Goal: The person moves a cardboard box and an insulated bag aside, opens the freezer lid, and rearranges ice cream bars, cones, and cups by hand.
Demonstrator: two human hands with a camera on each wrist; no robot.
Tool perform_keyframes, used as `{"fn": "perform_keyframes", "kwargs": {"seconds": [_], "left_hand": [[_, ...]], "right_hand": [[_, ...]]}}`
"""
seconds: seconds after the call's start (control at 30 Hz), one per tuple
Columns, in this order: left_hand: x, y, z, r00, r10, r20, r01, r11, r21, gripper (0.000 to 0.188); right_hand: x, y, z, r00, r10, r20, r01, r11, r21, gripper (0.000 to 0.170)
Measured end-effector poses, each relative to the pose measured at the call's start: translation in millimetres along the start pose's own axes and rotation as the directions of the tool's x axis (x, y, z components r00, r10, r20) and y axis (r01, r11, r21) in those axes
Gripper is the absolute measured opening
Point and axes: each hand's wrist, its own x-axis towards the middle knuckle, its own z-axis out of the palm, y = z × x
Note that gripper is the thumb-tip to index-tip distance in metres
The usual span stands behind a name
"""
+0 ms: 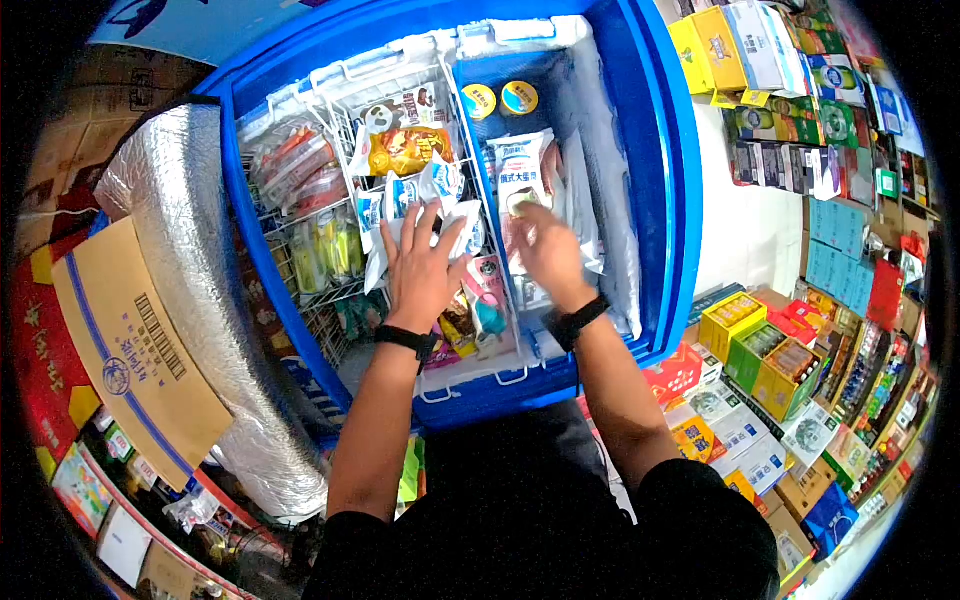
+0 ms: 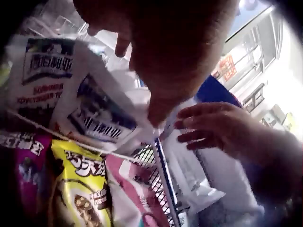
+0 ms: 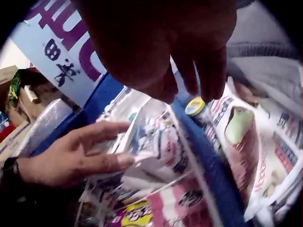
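Observation:
My left hand lies over several white ice cream packets in a wire basket, fingers spread and touching them. Blue labels show on these white packets in the left wrist view. Across the divider, my right hand, blurred, hovers over the right compartment with loosely bent fingers and nothing in them. Under it lies a large white ice cream bag with a cone picture. From the right wrist view, the left hand's straight fingers reach the packets' edge. Yellow and pink packets sit nearer me.
A blue chest freezer with frosted walls surrounds both hands. Two yellow-lidded tubs stand at its back. Silver insulating foil and a cardboard box are on the left. Stacked drink cartons stand on the right.

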Motion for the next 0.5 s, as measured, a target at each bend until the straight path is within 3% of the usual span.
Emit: {"fn": "perform_keyframes", "kwargs": {"seconds": [0.03,0.1,0.13,0.17,0.23,0.37,0.43,0.5], "left_hand": [[2.8,-0.2,5.2,1.000,-0.018,-0.012,0.017,0.999,-0.039,0.050],[3.5,-2.2,12.1,0.998,-0.056,-0.027,0.053,0.992,-0.111,0.049],[3.0,-3.3,9.6,0.999,-0.038,-0.016,0.035,0.987,-0.158,0.048],[1.1,-5.7,6.6,1.000,-0.012,0.007,0.013,0.986,-0.167,0.049],[-5.3,-9.4,-0.8,0.999,0.020,0.043,-0.015,0.994,-0.107,0.047],[-20.8,-22.3,6.0,0.993,-0.119,0.007,0.119,0.979,-0.168,0.059],[-15.7,-14.4,3.3,0.981,-0.179,-0.071,0.158,0.960,-0.231,0.067],[-1.8,-7.1,-7.9,0.998,-0.042,-0.051,0.037,0.996,-0.084,0.074]], "right_hand": [[11.3,10.6,-6.5,0.995,0.016,-0.101,-0.021,0.999,-0.040,0.030],[33.8,26.6,-13.8,0.982,0.128,-0.136,-0.148,0.978,-0.147,0.039],[45.0,44.9,-4.7,0.977,0.121,-0.174,-0.142,0.983,-0.115,0.047],[57.8,56.7,3.4,0.985,0.103,-0.140,-0.124,0.981,-0.150,0.061],[81.2,60.7,18.7,0.959,0.280,-0.034,-0.281,0.941,-0.190,0.074],[93.9,85.7,62.8,0.950,0.309,-0.040,-0.304,0.892,-0.335,0.083],[99.4,86.7,65.4,0.932,0.358,0.058,-0.318,0.884,-0.343,0.084],[104.4,93.0,64.3,0.927,0.341,0.159,-0.271,0.899,-0.345,0.084]]}}
